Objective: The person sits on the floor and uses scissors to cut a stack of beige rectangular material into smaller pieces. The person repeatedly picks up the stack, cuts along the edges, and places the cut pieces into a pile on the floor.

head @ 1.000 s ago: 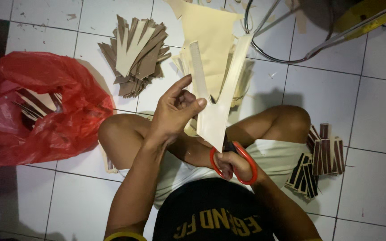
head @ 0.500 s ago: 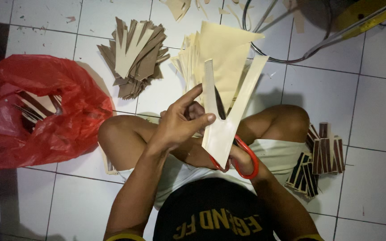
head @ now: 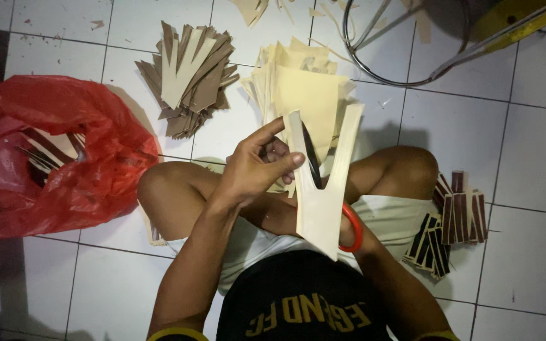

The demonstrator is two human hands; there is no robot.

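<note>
A cream-coloured sheet piece (head: pixel 319 208) cut to a Y shape stands upright at the centre of the frame, above the person's crossed legs, its two prongs pointing up. The left hand (head: pixel 255 169) pinches the left prong, thumb on the near face and index finger stretched up beside it, the forearm rising from the bottom edge of the frame. A pair of scissors (head: pixel 323 183) with a red-orange handle loop works in the notch between the prongs: the dark blade shows in the gap, the loop curves out low on the right of the piece. The right hand (head: pixel 347 230) is almost wholly hidden behind the sheet; its wrist sits at the loop, so it is closed on the scissors' handle.

Just behind, in the upper middle, one stack of uncut cream sheets (head: pixel 301 88) lies on the white floor tiles (head: pixel 526 158). Upper left of that is one fanned heap of brown and cream strips (head: pixel 191 76). At the left edge, one crumpled red plastic bag (head: pixel 45 151) lies open with more brown strips inside. At the right, beside the knee, one small pile of dark brown pieces with cream edges (head: pixel 450 221) lies on the tiles; I cannot count them. A round metal wire frame (head: pixel 399 69) sits in the upper right.
</note>
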